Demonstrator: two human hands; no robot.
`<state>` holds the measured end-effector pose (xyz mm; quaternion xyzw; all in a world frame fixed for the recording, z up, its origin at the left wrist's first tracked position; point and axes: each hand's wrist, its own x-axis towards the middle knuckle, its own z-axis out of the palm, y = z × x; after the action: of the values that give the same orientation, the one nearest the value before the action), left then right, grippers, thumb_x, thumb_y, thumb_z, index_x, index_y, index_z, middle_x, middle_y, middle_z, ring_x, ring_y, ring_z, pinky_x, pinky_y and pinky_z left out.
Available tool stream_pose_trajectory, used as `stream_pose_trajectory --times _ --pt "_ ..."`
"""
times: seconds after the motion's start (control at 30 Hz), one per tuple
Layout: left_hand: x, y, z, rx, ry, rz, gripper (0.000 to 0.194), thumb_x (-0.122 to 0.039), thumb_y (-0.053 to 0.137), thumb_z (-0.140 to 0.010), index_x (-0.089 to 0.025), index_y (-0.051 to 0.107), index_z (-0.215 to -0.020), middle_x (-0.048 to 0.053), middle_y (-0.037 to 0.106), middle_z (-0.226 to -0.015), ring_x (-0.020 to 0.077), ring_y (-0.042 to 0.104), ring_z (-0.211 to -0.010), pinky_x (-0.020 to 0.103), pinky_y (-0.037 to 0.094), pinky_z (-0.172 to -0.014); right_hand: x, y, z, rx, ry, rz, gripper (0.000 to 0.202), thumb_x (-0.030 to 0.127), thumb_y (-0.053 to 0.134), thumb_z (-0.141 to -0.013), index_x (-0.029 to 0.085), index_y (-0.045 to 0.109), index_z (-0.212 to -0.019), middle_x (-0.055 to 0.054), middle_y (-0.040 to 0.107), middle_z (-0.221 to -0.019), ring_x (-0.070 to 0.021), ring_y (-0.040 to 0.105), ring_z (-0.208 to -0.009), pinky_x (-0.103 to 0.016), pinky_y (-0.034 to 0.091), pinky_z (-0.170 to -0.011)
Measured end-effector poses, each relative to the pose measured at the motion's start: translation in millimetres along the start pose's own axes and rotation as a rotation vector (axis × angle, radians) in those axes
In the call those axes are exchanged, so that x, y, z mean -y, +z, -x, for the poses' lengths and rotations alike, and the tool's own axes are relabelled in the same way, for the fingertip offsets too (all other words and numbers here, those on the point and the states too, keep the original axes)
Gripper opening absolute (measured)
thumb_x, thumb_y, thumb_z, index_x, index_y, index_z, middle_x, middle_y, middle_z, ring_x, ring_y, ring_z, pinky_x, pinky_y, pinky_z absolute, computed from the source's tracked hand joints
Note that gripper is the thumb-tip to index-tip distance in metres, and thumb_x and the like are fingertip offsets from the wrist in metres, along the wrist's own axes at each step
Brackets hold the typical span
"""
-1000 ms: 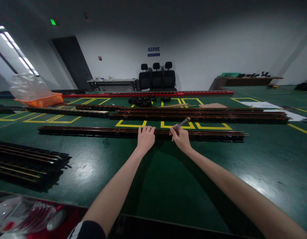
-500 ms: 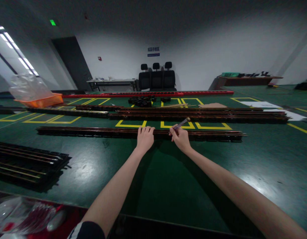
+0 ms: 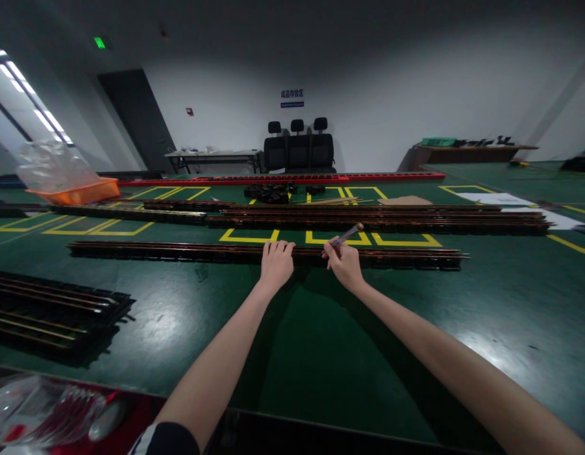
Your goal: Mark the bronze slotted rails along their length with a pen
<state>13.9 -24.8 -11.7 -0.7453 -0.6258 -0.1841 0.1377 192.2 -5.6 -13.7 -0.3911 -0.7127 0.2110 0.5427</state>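
Note:
A long dark rail assembly (image 3: 188,251) with thin copper-coloured rods along its top lies crosswise on the green table. My left hand (image 3: 277,262) rests over its middle, fingers bent across the top and gripping it. To the right, my right hand (image 3: 345,264) is closed around a slim pen-like tool (image 3: 344,237) with a translucent shaft and a brownish, rounded upper end. That tool slants up to the right, and its lower tip is hidden by my fingers at the rail. I cannot make out its exact kind.
Behind lie more long dark rails (image 3: 391,218) and black parts (image 3: 268,192). At left are a rail stack (image 3: 45,309) and an orange basket (image 3: 95,191) with clear bags. Paper sheets (image 3: 496,199) lie at right. Bagged items (image 3: 59,411) sit below the table's front edge.

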Motion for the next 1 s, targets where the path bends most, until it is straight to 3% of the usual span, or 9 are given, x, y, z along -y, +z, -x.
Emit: stream_pose_trajectory --times 0.4,0.83,1.0 --pt "-0.7 0.3 -0.4 -0.032 0.014 -0.001 0.041 -0.011 0.035 -0.086 -0.015 0.060 -0.119 0.011 0.064 -0.119 0.0257 0.053 -0.120 0.050 0.027 -0.113 -1.5 -0.4 0.9 -0.077 0.030 -0.021 0.038 0.050 0.044 -0.090 0.019 0.051 -0.070 -0.002 0.060 -0.056 -0.0126 0.053 -0.039 -0.024 0.041 -0.039" --pt "1.2 3.6 -0.9 -0.065 -0.003 -0.016 0.042 -0.005 0.038 -0.082 -0.016 0.062 -0.115 0.010 0.065 -0.117 0.0261 0.053 -0.118 0.050 0.025 -0.114 1.0 0.1 0.4 -0.007 -0.001 0.012 0.036 0.047 0.045 -0.089 0.019 0.051 -0.066 -0.004 0.062 -0.058 -0.0145 0.055 -0.040 -0.027 0.044 -0.044" --pt "1.4 1.3 -0.9 -0.059 -0.026 -0.006 0.043 -0.004 0.037 -0.082 -0.016 0.062 -0.115 0.009 0.065 -0.118 0.0258 0.053 -0.119 0.051 0.025 -0.114 -0.3 0.2 0.6 -0.035 0.022 0.022 0.038 0.050 0.045 -0.089 0.019 0.051 -0.067 -0.004 0.062 -0.058 -0.0147 0.055 -0.042 -0.027 0.044 -0.044"
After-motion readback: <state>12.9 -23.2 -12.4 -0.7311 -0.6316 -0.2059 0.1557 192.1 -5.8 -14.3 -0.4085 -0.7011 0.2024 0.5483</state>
